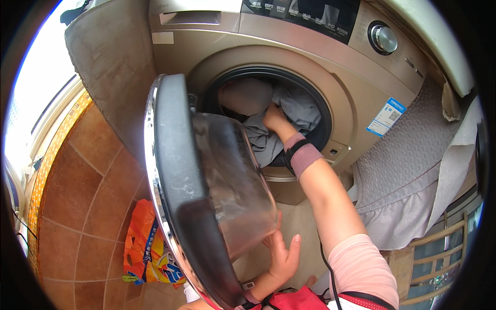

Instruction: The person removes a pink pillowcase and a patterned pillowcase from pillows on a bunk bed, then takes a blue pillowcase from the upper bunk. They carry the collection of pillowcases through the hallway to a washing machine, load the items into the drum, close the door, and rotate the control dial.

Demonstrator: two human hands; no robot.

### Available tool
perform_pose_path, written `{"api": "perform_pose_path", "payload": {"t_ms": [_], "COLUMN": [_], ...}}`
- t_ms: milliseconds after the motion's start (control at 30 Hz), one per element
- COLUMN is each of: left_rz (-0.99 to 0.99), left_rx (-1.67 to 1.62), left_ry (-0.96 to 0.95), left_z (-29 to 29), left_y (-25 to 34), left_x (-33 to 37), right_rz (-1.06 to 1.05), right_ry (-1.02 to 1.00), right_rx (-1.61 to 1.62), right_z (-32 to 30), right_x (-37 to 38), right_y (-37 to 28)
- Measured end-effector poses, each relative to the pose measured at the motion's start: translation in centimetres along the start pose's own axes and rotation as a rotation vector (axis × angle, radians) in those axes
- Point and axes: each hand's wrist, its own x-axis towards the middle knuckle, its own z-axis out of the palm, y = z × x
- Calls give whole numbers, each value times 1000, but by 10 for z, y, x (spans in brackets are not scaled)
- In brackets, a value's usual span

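My right hand (275, 119) reaches through the round opening of a front-loading washing machine (227, 44). Its fingers are closed on grey laundry (297, 106) bunched in the drum. A rounded grey-brown shape (247, 96) shows beside the cloth at the drum's upper left; I cannot make out what it is. The machine's door (173, 155) stands swung out to the left, its clear glass bowl (232, 181) facing right. By the lower edge of that bowl is my left hand (283, 257), thumb stretched out and fingers partly hidden by the glass. It holds nothing visible.
A control panel with a silver knob (384, 39) runs along the machine's top. Grey quilted fabric (398, 160) hangs at the right, near a wooden rack (436, 263). An orange plastic bag (142, 243) lies left of the door, beside brown tiles (72, 191).
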Motion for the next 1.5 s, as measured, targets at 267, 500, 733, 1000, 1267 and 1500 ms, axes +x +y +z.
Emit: {"api": "perform_pose_path", "payload": {"t_ms": [267,500,733,1000,1267,1500], "left_rz": [-9,20,6,22,13,53], "left_rx": [-77,-58,-160,-46,-182,-23], "left_ry": [-16,-8,17,-9,42,-103], "left_z": [0,1,-3,-4,19,51], "left_y": [0,-2,-3,0,-2,2], "left_x": [-2,-1,0,0,-5,-20], "right_rz": [86,48,257,311,-304,-882], "right_ry": [-945,-376,186,-253,-113,10], "right_rx": [-379,-323,177,867,872,893], "right_z": [11,24,-41,-42,-116,-249], "right_x": [1,-12,62,31,-125,-283], "right_y": [26,23,28,21,-16,-64]}}
